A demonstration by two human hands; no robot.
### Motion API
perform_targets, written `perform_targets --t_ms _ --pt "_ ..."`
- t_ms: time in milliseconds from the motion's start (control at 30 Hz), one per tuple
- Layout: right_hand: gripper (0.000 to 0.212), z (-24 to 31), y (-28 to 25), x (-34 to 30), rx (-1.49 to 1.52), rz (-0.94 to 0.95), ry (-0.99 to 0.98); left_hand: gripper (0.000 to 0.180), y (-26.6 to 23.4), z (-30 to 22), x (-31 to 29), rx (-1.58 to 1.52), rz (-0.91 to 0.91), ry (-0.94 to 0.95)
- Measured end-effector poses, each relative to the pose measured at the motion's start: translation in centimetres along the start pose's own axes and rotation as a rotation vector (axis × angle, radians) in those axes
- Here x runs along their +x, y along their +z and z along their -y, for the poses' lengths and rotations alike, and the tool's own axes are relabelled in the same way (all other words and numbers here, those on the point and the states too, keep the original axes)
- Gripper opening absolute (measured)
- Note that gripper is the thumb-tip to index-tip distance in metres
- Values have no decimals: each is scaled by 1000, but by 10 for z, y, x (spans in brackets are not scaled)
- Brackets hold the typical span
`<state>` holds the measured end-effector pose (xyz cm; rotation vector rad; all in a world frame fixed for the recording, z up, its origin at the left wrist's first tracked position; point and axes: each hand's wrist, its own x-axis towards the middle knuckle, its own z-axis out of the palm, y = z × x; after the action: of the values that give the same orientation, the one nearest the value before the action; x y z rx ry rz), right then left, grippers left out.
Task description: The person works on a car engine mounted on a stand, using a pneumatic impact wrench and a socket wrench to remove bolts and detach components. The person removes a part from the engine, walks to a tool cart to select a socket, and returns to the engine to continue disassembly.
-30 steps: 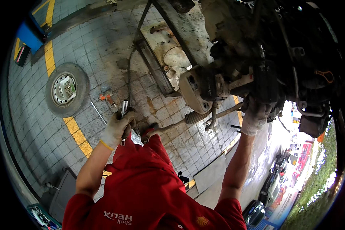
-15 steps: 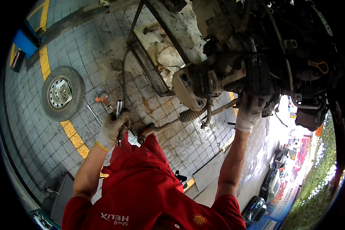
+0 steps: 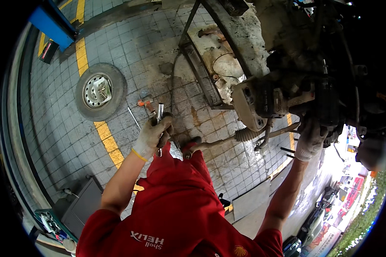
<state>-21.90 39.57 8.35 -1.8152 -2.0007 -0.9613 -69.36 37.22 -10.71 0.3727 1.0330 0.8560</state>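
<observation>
My left hand (image 3: 155, 133), in a soiled white glove with a yellow cuff edge, is closed round a chrome socket tool (image 3: 160, 112) held upright. Its bright cylindrical end sticks out above my fist, and a short end shows below. My right hand (image 3: 311, 140), gloved too, reaches up to the underside of a dark, greasy engine assembly (image 3: 328, 100). The fingers there are mostly hidden among the shadowed parts, so I cannot make out what they grip. Left of that hand, a tie rod with a ribbed rubber boot (image 3: 246, 134) runs toward my legs.
A wheel (image 3: 101, 92) lies on the tiled floor, small parts in its centre. Near my left hand are an orange tool (image 3: 146, 104) and a thin metal rod (image 3: 133, 117). A metal frame stand (image 3: 197, 77), blue post (image 3: 56, 25) and grey cabinet (image 3: 82, 205) stand around.
My view has turned, so the scene sits farther right. The left hand still holds the socket tool, and the right hand stays at the engine. A blurred pale round shape now shows at far right.
</observation>
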Motion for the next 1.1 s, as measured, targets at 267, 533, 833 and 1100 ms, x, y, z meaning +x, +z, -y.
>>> perform_targets --t_ms 267,533,833,1100 --pt "36 -6 2 -9 206 11 30 22 -21 -20 0 -151 -174 29" --pt "34 -17 3 -9 45 -10 -36 23 -38 -7 9 -508 -88 -83" --pt "37 -11 2 -6 20 188 136 23 -84 -12 -14 -513 -214 -35" --pt "35 -12 10 -6 68 121 261 19 -107 10 -52 -600 -232 48"
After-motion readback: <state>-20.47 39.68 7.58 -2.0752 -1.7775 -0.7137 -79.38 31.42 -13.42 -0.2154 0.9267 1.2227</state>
